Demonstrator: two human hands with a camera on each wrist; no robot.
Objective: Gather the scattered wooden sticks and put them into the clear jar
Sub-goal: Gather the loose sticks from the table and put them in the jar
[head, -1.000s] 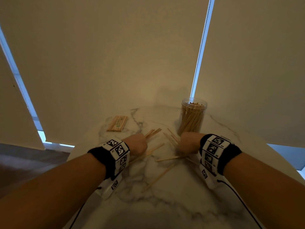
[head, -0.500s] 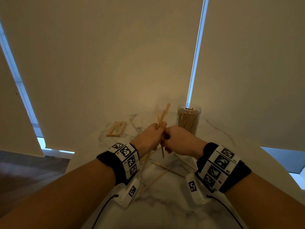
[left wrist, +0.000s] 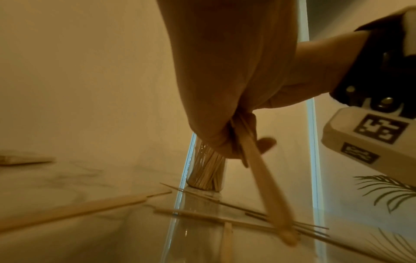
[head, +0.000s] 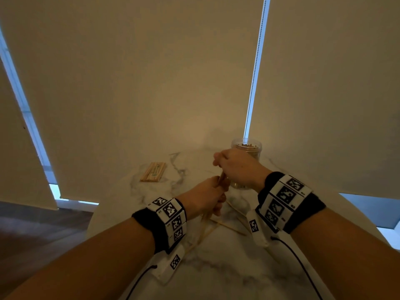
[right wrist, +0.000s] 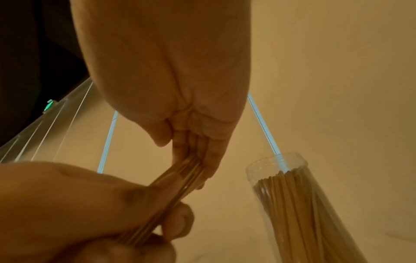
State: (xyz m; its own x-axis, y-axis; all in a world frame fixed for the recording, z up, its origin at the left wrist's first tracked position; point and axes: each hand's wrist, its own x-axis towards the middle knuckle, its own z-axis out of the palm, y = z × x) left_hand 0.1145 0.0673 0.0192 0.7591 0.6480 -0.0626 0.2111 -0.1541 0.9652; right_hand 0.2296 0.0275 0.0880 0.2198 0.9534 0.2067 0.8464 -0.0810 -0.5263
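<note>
A clear jar (head: 246, 148) packed with upright wooden sticks stands at the table's far side, also seen in the right wrist view (right wrist: 303, 204). My left hand (head: 216, 200) grips a small bundle of wooden sticks (head: 221, 180) around its middle, lifted above the table. My right hand (head: 223, 164) sits just above it, in front of the jar, pinching the bundle's upper end (right wrist: 180, 178) between thumb and fingers. The lower ends (left wrist: 265, 186) hang down toward several loose sticks (head: 227, 227) lying crossed on the marble.
The round white marble table (head: 238, 267) curves away at left and right. A flat packet of sticks (head: 153, 175) lies at the far left. Closed roller blinds (head: 151, 83) hang right behind the table.
Both hands rose from the table and met with sticks between them. Since half a second ago the right hand has climbed over the bundle's top, closer to the jar.
</note>
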